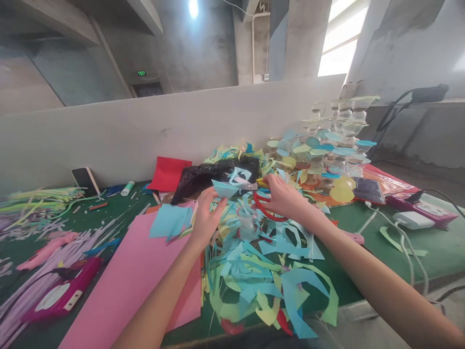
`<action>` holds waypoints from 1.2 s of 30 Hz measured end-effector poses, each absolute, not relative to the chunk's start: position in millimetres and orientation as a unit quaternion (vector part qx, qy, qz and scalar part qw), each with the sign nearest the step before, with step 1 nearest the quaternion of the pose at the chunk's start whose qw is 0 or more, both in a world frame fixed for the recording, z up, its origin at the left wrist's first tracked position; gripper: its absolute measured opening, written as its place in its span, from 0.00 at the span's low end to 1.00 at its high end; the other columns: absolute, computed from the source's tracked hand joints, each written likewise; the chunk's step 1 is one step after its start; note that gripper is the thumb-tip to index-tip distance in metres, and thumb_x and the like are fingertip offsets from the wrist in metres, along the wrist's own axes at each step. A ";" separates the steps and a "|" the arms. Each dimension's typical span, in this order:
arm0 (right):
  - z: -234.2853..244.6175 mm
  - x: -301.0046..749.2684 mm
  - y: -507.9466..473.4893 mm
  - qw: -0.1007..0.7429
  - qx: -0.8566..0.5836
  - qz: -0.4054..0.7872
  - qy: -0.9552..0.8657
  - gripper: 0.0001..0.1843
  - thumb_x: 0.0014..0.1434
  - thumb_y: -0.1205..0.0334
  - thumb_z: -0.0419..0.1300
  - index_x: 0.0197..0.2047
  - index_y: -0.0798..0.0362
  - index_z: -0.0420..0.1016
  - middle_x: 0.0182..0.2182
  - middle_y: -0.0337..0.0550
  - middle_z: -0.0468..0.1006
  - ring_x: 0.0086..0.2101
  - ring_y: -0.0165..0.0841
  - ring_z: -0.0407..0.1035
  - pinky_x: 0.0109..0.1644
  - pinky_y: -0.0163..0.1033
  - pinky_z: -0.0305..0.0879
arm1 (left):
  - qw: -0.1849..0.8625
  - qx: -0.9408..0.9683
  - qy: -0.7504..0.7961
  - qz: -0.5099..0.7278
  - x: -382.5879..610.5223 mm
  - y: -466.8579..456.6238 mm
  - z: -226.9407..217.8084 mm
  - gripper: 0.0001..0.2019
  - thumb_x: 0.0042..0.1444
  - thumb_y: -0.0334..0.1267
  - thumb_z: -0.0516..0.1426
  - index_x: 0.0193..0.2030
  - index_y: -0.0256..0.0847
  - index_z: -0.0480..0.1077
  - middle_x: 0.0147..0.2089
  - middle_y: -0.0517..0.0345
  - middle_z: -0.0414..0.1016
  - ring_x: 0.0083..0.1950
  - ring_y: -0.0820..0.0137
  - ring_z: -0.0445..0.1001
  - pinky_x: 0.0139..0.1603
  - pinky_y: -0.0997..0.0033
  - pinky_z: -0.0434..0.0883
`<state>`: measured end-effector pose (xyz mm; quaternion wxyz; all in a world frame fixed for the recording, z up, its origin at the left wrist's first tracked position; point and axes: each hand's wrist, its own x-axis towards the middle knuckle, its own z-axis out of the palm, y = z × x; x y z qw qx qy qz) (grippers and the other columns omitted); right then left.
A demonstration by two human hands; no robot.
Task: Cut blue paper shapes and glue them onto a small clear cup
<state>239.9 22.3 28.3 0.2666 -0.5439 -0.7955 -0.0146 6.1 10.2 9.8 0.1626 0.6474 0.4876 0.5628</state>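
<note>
Left hand (207,218): pinching a light-blue paper piece (223,189)
Right hand (285,196): gripping red-handled scissors (265,208), blades at the paper's edge
Paper piece: held above cut paper scraps (254,271)
Desk (348,218): green, under the scraps

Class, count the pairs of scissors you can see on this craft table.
1: the red-handled scissors are in the right hand, blades at the blue paper held by the left hand. More could be hidden under the paper scraps.
</note>
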 end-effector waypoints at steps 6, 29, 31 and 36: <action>28.6 239.1 23.6 0.291 -0.513 -0.103 -0.801 0.20 0.57 0.52 0.59 0.49 0.53 0.63 0.45 0.52 0.73 0.46 0.45 0.67 0.42 0.41 0.61 | 0.058 0.677 0.484 0.551 5.2 5.0 13.0 0.07 0.58 0.44 0.56 0.34 0.44 0.69 0.58 0.52 0.64 0.62 0.59 0.60 0.61 0.59 0.58; 27.2 228.0 15.0 0.246 -0.452 -0.265 -0.816 0.25 0.59 0.53 0.62 0.54 0.56 0.64 0.45 0.54 0.72 0.44 0.48 0.63 0.47 0.46 0.58 | -0.016 0.698 0.480 0.532 2.8 13.8 9.0 0.05 0.58 0.40 0.57 0.36 0.43 0.72 0.42 0.52 0.76 0.51 0.61 0.68 0.53 0.60 0.66; 25.9 228.5 16.7 0.257 -0.445 -0.268 -0.815 0.26 0.57 0.53 0.64 0.54 0.56 0.64 0.44 0.54 0.73 0.43 0.47 0.64 0.46 0.45 0.59 | 0.020 0.665 0.503 0.551 1.8 13.4 10.0 0.07 0.57 0.42 0.57 0.35 0.42 0.72 0.42 0.52 0.75 0.50 0.62 0.69 0.52 0.63 0.66; 22.4 230.9 20.5 0.276 -0.440 -0.275 -0.809 0.25 0.57 0.53 0.64 0.53 0.56 0.65 0.43 0.52 0.73 0.43 0.47 0.65 0.46 0.46 0.60 | 0.112 0.586 0.524 0.608 -3.8 14.4 14.7 0.11 0.56 0.46 0.57 0.36 0.41 0.71 0.38 0.55 0.74 0.42 0.66 0.71 0.46 0.69 0.66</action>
